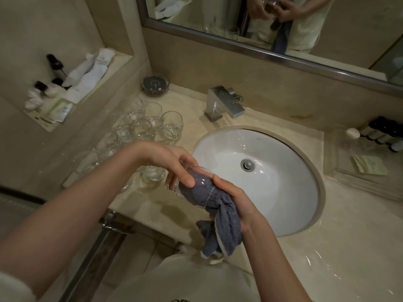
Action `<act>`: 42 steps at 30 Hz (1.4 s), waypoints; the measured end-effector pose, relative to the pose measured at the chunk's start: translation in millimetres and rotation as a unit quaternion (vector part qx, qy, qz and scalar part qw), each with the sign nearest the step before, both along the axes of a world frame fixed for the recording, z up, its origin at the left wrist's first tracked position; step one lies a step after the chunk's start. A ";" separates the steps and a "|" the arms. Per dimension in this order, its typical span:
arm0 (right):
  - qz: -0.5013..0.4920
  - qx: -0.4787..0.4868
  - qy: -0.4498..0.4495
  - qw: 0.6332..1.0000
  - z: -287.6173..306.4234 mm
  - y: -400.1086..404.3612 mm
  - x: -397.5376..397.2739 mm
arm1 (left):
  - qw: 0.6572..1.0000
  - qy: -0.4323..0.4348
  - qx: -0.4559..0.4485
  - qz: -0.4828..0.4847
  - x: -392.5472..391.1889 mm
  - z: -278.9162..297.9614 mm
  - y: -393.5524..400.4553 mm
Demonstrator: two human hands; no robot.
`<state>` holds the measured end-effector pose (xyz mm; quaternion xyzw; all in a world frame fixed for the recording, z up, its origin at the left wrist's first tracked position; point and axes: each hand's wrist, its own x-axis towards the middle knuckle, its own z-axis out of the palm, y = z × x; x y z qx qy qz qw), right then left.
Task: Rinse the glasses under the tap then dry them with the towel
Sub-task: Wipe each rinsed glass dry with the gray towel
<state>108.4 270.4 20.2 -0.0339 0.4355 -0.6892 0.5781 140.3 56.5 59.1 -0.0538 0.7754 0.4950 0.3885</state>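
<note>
**Drying one glass over the counter's front edge**

Forearms reach in from the bottom of the view, and both hands meet just in front of the basin. Starting at the far left, a recessed wall shelf (54, 99) holds rolled white cloths, small dark-capped bottles and sachets. Below and to its right, a cluster of clear glasses (148, 127) stands on the left end of the counter (294, 253), packed close, some touching; whether they are rinsed or dried cannot be told. A round dark dish (156, 85) sits at the counter's back-left corner.

The left hand (172, 162) is curled round the held glass (185, 184), fingers over the top of its wall, tipping it on its side above the counter's front edge. A grey-blue towel (220, 219) is stuffed into the glass's mouth, and the right hand (235, 199) grips the bunched cloth just outside the rim, the loose end hanging down past the counter edge.

Further right come the chrome tap (224, 103) at the back edge, the white sink (294, 192) set into the counter, then a tray (331, 162) with dark bottles at the right end.

Likely risks: the glass is wet and thin, held over the edge, so a slip during twisting would drop it to the floor. Forcing the wadded cloth deeper could crack the wall. A left elbow swing could topple the crowded glasses.
</note>
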 end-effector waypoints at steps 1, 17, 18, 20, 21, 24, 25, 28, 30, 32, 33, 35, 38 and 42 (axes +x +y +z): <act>-0.012 0.006 -0.012 1.000 1.8 -0.5 0.6 | 1.000 0.004 0.009 0.018 4.7 -0.8 -3.4; -0.125 0.028 -0.150 0.980 -3.9 -25.8 0.3 | 0.868 0.202 0.029 0.452 117.7 -57.6 -27.9; -0.127 0.031 -0.149 0.980 -4.7 -27.8 1.4 | 0.857 0.214 -0.001 0.469 123.5 -62.6 -26.1; -0.129 0.039 -0.142 0.981 -6.4 -30.9 3.3 | 0.840 0.235 -0.076 0.484 131.9 -69.7 -21.5; -0.130 0.044 -0.141 0.980 -7.6 -32.1 4.0 | 0.833 0.246 -0.111 0.483 134.1 -72.2 -19.2; -0.134 0.054 -0.140 0.980 -9.5 -35.4 6.4 | 0.814 0.262 -0.187 0.484 137.7 -83.4 -15.1; -0.135 0.056 -0.141 0.979 -9.9 -36.1 6.7 | 0.810 0.258 -0.209 0.484 137.9 -88.6 -14.9; -0.136 0.053 -0.146 0.979 -8.8 -37.6 7.8 | 0.806 0.237 -0.284 0.463 137.4 -102.8 -17.2; -0.136 0.052 -0.145 0.979 -7.7 -37.3 8.2 | 0.805 0.227 -0.317 0.448 136.1 -109.4 -17.5; -0.138 0.052 -0.144 0.979 -7.7 -36.6 8.9 | 0.799 0.231 -0.341 0.438 134.9 -112.8 -16.7; -0.140 0.052 -0.144 0.978 -7.4 -36.3 9.4 | 0.798 0.231 -0.350 0.432 134.2 -113.4 -15.9; -0.146 0.053 -0.143 0.978 -7.9 -35.5 9.9 | 0.797 0.228 -0.371 0.419 133.5 -115.6 -15.1; -0.154 0.056 -0.141 0.976 -8.9 -35.6 10.5 | 0.790 0.225 -0.395 0.412 134.3 -120.2 -15.8; -0.171 0.057 -0.140 0.974 -9.6 -37.0 10.6 | 0.791 0.208 -0.415 0.399 135.7 -125.2 -18.7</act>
